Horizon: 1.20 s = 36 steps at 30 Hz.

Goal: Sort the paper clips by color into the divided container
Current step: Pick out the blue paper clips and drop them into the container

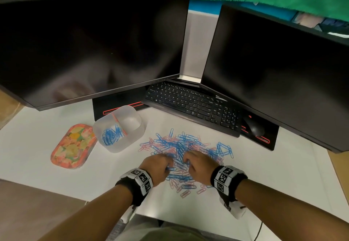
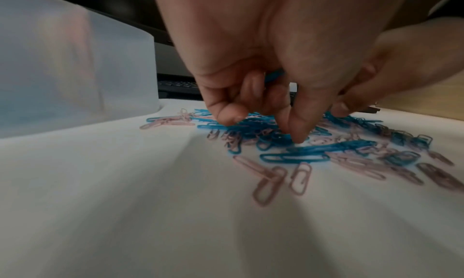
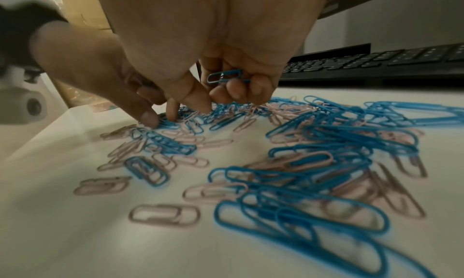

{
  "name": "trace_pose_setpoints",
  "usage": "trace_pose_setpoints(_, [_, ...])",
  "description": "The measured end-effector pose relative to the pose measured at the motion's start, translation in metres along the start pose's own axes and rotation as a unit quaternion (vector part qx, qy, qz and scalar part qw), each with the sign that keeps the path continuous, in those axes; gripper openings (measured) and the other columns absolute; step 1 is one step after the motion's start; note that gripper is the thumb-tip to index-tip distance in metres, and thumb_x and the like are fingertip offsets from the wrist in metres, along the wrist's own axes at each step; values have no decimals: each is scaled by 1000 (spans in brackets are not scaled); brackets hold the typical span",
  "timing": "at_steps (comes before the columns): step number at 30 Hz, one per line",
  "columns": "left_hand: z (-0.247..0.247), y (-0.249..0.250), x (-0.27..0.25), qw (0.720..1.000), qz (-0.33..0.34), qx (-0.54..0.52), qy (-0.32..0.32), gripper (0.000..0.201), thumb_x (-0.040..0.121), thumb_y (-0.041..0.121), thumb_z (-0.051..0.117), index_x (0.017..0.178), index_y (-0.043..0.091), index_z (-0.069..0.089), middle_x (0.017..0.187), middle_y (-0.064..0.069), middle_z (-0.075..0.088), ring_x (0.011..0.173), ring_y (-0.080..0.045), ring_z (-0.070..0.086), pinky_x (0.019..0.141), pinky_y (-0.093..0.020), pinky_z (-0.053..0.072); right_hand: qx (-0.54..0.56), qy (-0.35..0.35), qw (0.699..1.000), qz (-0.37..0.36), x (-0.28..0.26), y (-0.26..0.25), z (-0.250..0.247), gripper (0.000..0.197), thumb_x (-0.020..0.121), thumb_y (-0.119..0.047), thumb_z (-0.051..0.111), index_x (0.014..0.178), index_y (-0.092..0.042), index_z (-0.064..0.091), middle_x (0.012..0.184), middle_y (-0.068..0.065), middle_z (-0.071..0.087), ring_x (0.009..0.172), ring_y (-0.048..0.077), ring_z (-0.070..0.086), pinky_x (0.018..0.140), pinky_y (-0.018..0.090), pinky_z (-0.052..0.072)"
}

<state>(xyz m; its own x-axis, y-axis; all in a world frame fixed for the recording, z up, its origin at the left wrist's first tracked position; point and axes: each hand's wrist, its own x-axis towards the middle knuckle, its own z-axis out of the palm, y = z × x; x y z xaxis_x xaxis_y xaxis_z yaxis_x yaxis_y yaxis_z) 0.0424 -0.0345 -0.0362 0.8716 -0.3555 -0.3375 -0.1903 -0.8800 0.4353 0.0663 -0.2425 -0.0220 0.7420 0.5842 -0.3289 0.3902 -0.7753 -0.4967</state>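
Note:
A heap of blue and pink paper clips (image 1: 184, 145) lies on the white desk in front of me. My left hand (image 1: 166, 162) is down on its near left part, fingers curled, with a blue clip (image 2: 273, 75) tucked against the palm and thumb and fingertip touching the heap. My right hand (image 1: 187, 160) is just to its right, its curled fingers holding a blue clip (image 3: 224, 76) while thumb and forefinger reach into the clips. The translucent divided container (image 1: 130, 140) stands to the left of the heap, with blue clips (image 1: 111, 135) in its left compartment; the right compartment looks bare.
A floral oval lid (image 1: 72, 146) lies left of the container. Behind the heap are a black keyboard (image 1: 190, 103), a mouse (image 1: 255, 127) and two dark monitors on black stands. The desk's near edge runs just under my wrists.

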Motion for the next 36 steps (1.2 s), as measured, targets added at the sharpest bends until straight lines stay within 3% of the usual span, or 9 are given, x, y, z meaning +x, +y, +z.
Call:
trace_pose_setpoints(4, [3, 1, 2, 1000, -8, 3, 9, 15, 85, 21, 53, 98, 24, 61, 108, 5, 57, 91, -22, 61, 77, -26, 47, 26, 30, 999, 2, 1, 0, -1, 23, 87, -8, 46, 107, -16, 53, 96, -10, 44, 83, 10, 41, 73, 21, 32])
trace_pose_setpoints(11, [-4, 2, -1, 993, -32, -106, 49, 6, 84, 18, 57, 87, 22, 61, 87, 8, 56, 81, -19, 59, 70, -24, 46, 136, 66, 987, 49, 5, 0, -6, 10, 92, -13, 45, 85, -16, 52, 85, -2, 59, 75, 13, 54, 67, 27, 46])
trace_pose_setpoints(13, [-8, 3, -3, 982, -52, -172, 60, 9, 85, 16, 58, 86, 24, 61, 81, 7, 61, 77, -16, 59, 67, -19, 41, 198, 64, 974, 88, 9, -2, -10, 22, 96, -12, 41, 76, -16, 50, 71, -7, 53, 64, 7, 48, 61, 23, 38])
trace_pose_setpoints(17, [-14, -1, 0, 962, -79, -254, 62, 27, 89, 10, 55, 109, 24, 68, 86, 8, 60, 78, -10, 57, 72, -10, 40, 367, 31, 918, 147, 17, -4, -15, 35, 93, -5, 33, 61, -14, 46, 59, 1, 47, 53, 15, 43, 51, 24, 34])
trace_pose_setpoints(20, [-24, -5, 2, 944, -92, -313, 39, 31, 91, 6, 52, 105, 26, 71, 80, 9, 60, 67, 0, 53, 63, -2, 38, 419, 2, 893, 164, 23, -12, -22, 33, 92, -7, 31, 65, -10, 50, 60, 8, 51, 48, 18, 46, 45, 26, 31])
trace_pose_setpoints(24, [-40, -8, -1, 908, -126, -397, 37, 26, 94, 6, 51, 91, 25, 68, 71, 2, 58, 55, -7, 48, 56, -16, 39, 439, -3, 884, 161, 37, -24, -28, 32, 97, -5, 27, 82, -6, 55, 59, 7, 50, 46, 20, 46, 43, 25, 32])
trace_pose_setpoints(28, [-58, -8, -9, 807, -183, -556, 75, 22, 95, 0, 45, 90, 8, 65, 58, 3, 48, 45, -3, 42, 51, -17, 35, 474, -3, 863, 174, 51, -45, -36, 27, 93, -2, 30, 96, -7, 56, 57, 8, 50, 45, 20, 45, 45, 24, 30])
trace_pose_setpoints(34, [-99, -28, -30, 583, -200, -769, 167, 19, 96, 7, 37, 90, 9, 55, 59, -1, 38, 54, -15, 41, 51, -24, 40, 497, -58, 852, 152, 92, -100, -56, 32, 86, 0, 34, 107, -11, 57, 57, 6, 52, 44, 18, 41, 41, 22, 27])
trace_pose_setpoints(36, [-113, -39, -35, 535, -215, -791, 206, 19, 97, 9, 37, 89, 10, 54, 60, -1, 40, 52, -14, 45, 51, -23, 42, 497, -79, 853, 139, 111, -123, -59, 28, 91, -3, 32, 102, -10, 57, 59, 7, 51, 43, 17, 39, 39, 19, 26])
